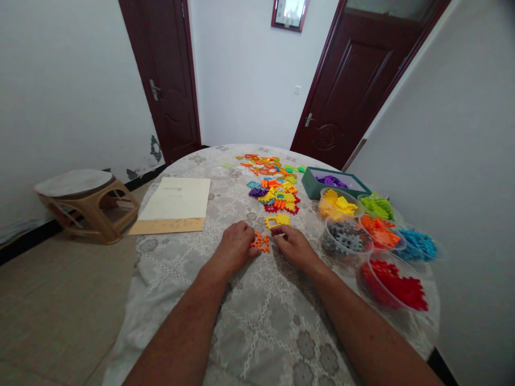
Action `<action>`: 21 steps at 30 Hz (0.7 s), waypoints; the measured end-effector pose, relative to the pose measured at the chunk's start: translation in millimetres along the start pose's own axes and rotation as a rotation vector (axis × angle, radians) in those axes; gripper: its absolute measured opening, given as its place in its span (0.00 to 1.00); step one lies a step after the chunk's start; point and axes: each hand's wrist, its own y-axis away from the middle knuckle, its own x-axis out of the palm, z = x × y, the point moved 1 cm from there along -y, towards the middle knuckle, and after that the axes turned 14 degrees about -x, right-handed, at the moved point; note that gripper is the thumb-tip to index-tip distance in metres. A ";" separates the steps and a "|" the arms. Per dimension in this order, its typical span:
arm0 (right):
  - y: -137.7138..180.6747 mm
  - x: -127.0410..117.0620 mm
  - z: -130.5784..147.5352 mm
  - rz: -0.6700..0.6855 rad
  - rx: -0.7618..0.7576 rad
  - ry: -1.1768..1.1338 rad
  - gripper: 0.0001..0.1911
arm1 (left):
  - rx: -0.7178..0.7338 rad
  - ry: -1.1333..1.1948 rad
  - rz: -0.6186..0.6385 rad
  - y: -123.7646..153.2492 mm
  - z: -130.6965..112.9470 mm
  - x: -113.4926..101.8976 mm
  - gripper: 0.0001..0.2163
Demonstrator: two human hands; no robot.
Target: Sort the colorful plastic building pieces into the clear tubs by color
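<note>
Both hands rest on a round table [249,321] covered with a patterned cloth. My left hand [236,244] is curled, its fingertips pinching the left side of small orange interlocking plastic pieces [261,242]. On the other side of those orange pieces, my right hand [293,244] has its fingers bent and touches them. Just beyond the hands lie yellow square pieces [277,220]. Farther back spreads a pile of mixed coloured pieces [276,190].
Clear bowls at the right hold yellow [338,203], grey [346,241], orange [379,230], green [378,206], blue [418,245] and red [396,287] pieces. A teal box [311,185] holds purple ones. A paper booklet [177,201] lies at the left. A stool [84,206] stands on the floor.
</note>
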 end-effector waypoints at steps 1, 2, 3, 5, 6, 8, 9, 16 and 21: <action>0.2 0.6 1.3 0.011 -0.031 0.037 0.15 | -0.003 0.004 -0.004 -0.1 0.3 0.7 0.10; 0.5 1.6 2.8 0.028 -0.066 0.069 0.15 | -0.003 0.006 -0.006 -0.3 0.6 1.2 0.09; 1.0 3.1 4.6 0.051 -0.105 0.100 0.15 | -0.003 0.005 -0.006 -0.4 0.8 1.6 0.09; 2.4 7.0 8.3 0.100 -0.178 0.163 0.14 | -0.004 0.007 -0.005 -0.7 0.9 1.7 0.09; 3.2 8.9 9.9 0.115 -0.203 0.191 0.14 | -0.008 0.016 -0.008 -0.7 0.8 1.4 0.09; 4.2 12.0 12.6 0.127 -0.221 0.226 0.14 | -0.011 0.056 -0.016 -0.2 0.4 0.5 0.11; 4.4 12.9 13.7 0.129 -0.219 0.235 0.14 | -0.005 0.088 -0.018 0.3 0.0 0.0 0.12; 3.8 12.2 17.8 0.165 -0.188 0.236 0.13 | 0.068 0.408 -0.001 3.0 -1.2 -1.0 0.15; 1.2 11.2 17.3 0.186 -0.201 0.288 0.09 | -0.059 0.476 -0.071 -2.3 4.7 2.1 0.24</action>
